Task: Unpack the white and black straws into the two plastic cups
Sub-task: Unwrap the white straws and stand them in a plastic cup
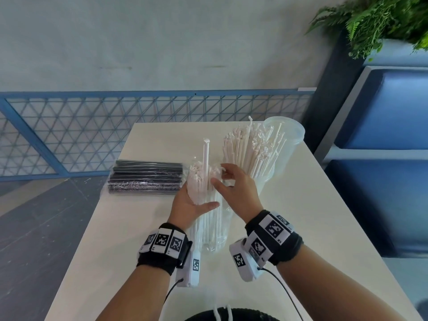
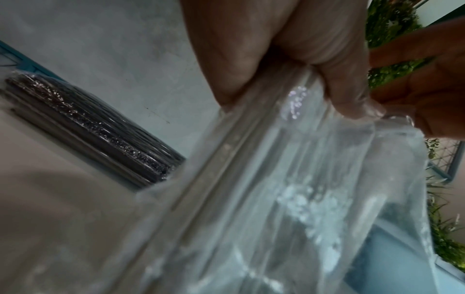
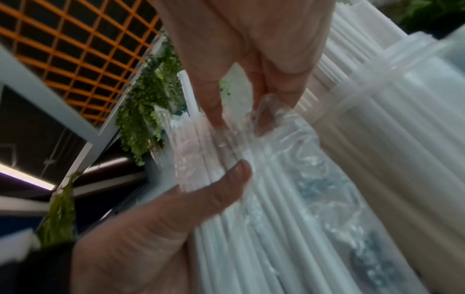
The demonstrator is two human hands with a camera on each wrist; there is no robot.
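Note:
My left hand [image 1: 194,201] grips a clear plastic bag [image 1: 214,230] of white straws [image 1: 200,179], holding it upright over the table. One white straw [image 1: 205,154] sticks up above the others. At the bag's open top, my right hand [image 1: 222,179] pinches the plastic edge; the right wrist view shows film bunched at its fingertips [image 3: 216,115]. Just behind stands a plastic cup [image 1: 266,181] packed with white straws [image 1: 250,147]. A second clear cup [image 1: 291,135] stands behind it. A wrapped pack of black straws [image 1: 146,179] lies flat to the left.
The white table [image 1: 312,228] ends close on the left and the right. A blue mesh fence [image 1: 92,130] runs behind it. A dark planter with ferns [image 1: 370,22] and blue seating [image 1: 393,158] stand at the right.

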